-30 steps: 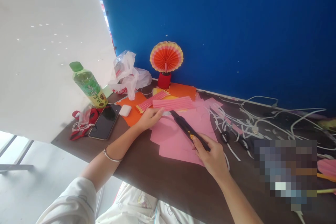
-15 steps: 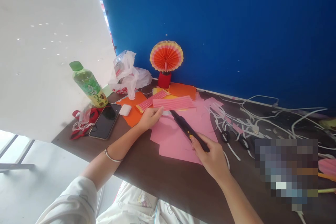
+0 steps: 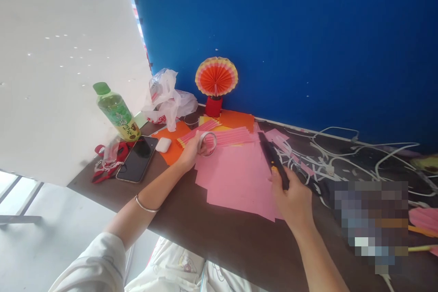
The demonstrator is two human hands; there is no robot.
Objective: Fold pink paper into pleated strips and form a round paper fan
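Black cutter [image 3: 273,157], yellow-marked, pale tape roll [image 3: 215,143]

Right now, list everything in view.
Bottle: one, green, left
Phone: one, black, left
Case: one, white, left
Bundle: one, mostly red, left
Bag: one, white, back
Rosette: one, multicoloured, back
Stand: one, red, back
Pleated papers: two, pink, centre
Sheets: several, pink, orange, yellow, centre
Cables: several, white, right
Desk: one, brown, below
Wall: one, blue, behind
Partition: one, white, left
Tape: one, whitish, centre
Tool: one, black, right
Left hand: one, bare, holding tape
Right hand: one, bare, holding tool
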